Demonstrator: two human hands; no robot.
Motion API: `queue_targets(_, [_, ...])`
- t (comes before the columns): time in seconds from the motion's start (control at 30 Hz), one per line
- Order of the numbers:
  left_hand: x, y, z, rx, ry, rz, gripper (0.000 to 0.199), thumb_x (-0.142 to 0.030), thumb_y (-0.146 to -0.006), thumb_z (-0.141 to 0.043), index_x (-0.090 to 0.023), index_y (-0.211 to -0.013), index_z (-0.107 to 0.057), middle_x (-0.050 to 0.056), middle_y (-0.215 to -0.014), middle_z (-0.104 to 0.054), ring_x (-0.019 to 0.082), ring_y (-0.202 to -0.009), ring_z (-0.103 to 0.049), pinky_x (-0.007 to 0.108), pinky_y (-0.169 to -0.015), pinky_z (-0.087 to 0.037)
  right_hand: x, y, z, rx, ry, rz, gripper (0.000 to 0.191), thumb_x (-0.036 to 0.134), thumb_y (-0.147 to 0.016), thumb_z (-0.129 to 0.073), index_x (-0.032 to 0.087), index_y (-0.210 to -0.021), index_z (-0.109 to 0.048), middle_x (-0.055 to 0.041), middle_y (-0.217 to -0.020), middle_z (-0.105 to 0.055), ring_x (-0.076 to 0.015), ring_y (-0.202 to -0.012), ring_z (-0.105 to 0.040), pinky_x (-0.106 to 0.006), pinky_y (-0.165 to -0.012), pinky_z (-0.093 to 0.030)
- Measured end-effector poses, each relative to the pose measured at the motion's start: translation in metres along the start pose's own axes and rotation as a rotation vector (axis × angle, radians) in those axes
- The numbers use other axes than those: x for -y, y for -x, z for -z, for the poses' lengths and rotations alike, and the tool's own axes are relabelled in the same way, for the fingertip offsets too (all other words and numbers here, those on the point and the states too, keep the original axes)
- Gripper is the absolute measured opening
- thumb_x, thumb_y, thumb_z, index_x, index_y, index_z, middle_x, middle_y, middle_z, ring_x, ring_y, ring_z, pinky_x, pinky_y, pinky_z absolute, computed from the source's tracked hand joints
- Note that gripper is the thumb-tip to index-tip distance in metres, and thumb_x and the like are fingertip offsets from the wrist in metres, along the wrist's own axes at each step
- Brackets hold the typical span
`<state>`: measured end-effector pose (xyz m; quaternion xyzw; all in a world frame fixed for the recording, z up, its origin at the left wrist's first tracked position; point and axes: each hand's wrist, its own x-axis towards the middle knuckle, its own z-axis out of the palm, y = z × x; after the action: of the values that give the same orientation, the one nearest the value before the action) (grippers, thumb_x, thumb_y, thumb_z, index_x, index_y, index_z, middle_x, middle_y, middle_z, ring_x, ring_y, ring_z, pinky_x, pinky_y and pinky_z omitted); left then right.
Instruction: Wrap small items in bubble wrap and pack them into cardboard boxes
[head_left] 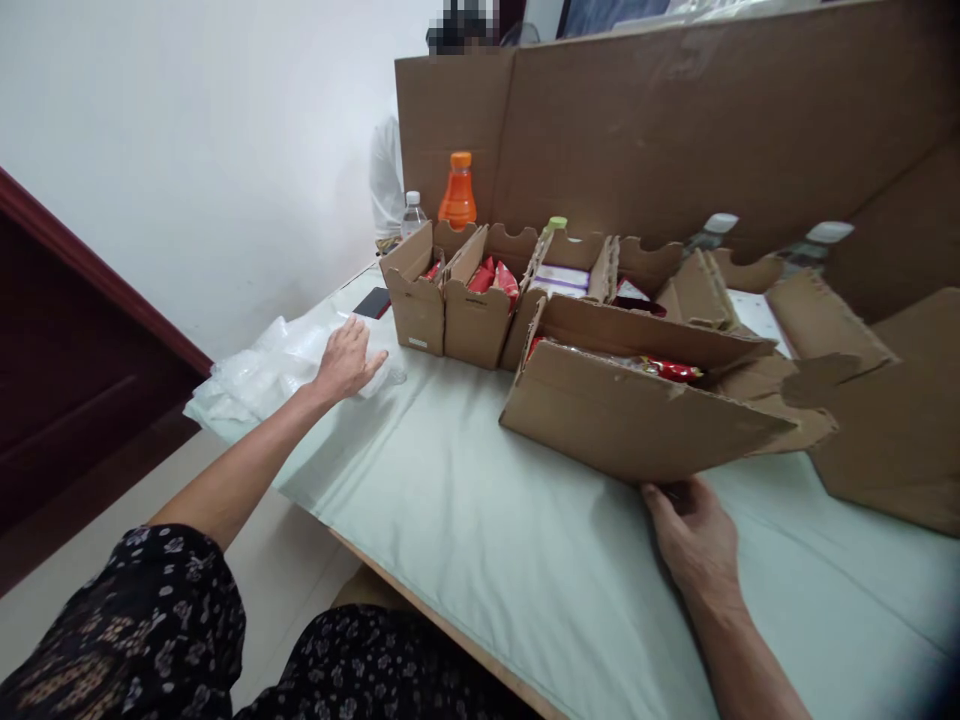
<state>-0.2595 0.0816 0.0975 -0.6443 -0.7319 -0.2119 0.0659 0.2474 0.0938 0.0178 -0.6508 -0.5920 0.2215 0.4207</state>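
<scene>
My left hand [349, 360] is stretched out over crumpled clear plastic wrap [259, 368] at the table's left edge, fingers extended and holding nothing. A dark phone-like slab [373, 303] lies just beyond its fingertips. With my right hand [697, 540] I grip the bottom edge of an open cardboard box [630, 415] in the front; the fingers are partly hidden beneath it. This box sits crosswise and looks tilted, its right-hand flaps spread. Red shiny packets [671, 370] show inside it.
Behind stand several narrow cardboard bins [420, 310] with red packets and white-purple packs. An orange bottle [459, 195] and clear bottles [817, 245] are at the back, before a tall cardboard panel [637, 130]. A pale green cloth [450, 470] covers the table.
</scene>
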Motion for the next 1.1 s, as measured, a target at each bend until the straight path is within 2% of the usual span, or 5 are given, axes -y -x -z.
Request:
queue_targets(0.2, [-0.048,0.024,0.082,-0.234,0.172,-0.230,0.056,-0.057,-0.095,-0.053,-0.013,-0.127,-0.066,0.017,-0.134,-0.068,0.033,-0.130,-0.059,0.051,-0.114,-0.044,0.016,0.004,0.015,0.098,-0.105,-0.057,0.044,0.048,-0.069,-0.066,0.021,-0.104,-0.066,-0.0124,-0.098,-0.077,-0.0328,-0.092,-0.073,-0.046,-0.083,-0.058])
queue_targets(0.4, [-0.109,0.052,0.137,-0.151,0.416,-0.294,0.041,-0.047,-0.100,-0.052,-0.018,-0.113,-0.076,0.009,-0.113,-0.075,0.025,-0.109,-0.068,0.040,-0.097,-0.054,0.028,0.049,0.053,0.010,0.044,-0.137,0.046,0.052,-0.076,-0.063,0.022,-0.111,-0.072,-0.0146,-0.116,-0.077,-0.0333,-0.096,-0.074,-0.051,-0.090,-0.057])
queue_targets(0.8, [-0.224,0.082,0.087,0.330,0.268,-0.628,0.047,-0.043,-0.106,-0.039,-0.018,-0.093,-0.076,0.007,-0.086,-0.070,0.022,-0.086,-0.065,0.036,-0.080,-0.051,0.141,0.138,-0.009,0.311,-0.170,0.424,0.101,0.057,-0.083,-0.075,0.019,-0.164,-0.028,-0.0193,-0.167,-0.038,-0.0380,-0.153,-0.039,-0.059,-0.120,-0.041])
queue_targets(0.97, [-0.221,0.078,0.080,0.385,0.416,-0.634,0.020,-0.026,-0.091,-0.055,-0.019,-0.090,-0.073,0.004,-0.085,-0.073,0.017,-0.079,-0.065,0.031,-0.074,-0.049,0.121,0.114,0.001,0.278,-0.226,0.238,0.031,0.028,-0.090,-0.057,0.021,-0.117,-0.071,-0.0105,-0.116,-0.077,-0.0281,-0.108,-0.073,-0.047,-0.100,-0.055])
queue_targets(1.1, [-0.196,0.056,0.071,0.749,0.616,-0.418,0.016,-0.025,-0.083,-0.058,-0.019,-0.095,-0.069,0.000,-0.079,-0.068,0.013,-0.067,-0.061,0.026,-0.063,-0.048,0.090,0.103,0.034,0.440,-0.391,0.036,0.014,0.032,-0.086,-0.065,0.021,-0.088,-0.072,-0.0037,-0.082,-0.075,-0.0194,-0.077,-0.070,-0.034,-0.076,-0.056])
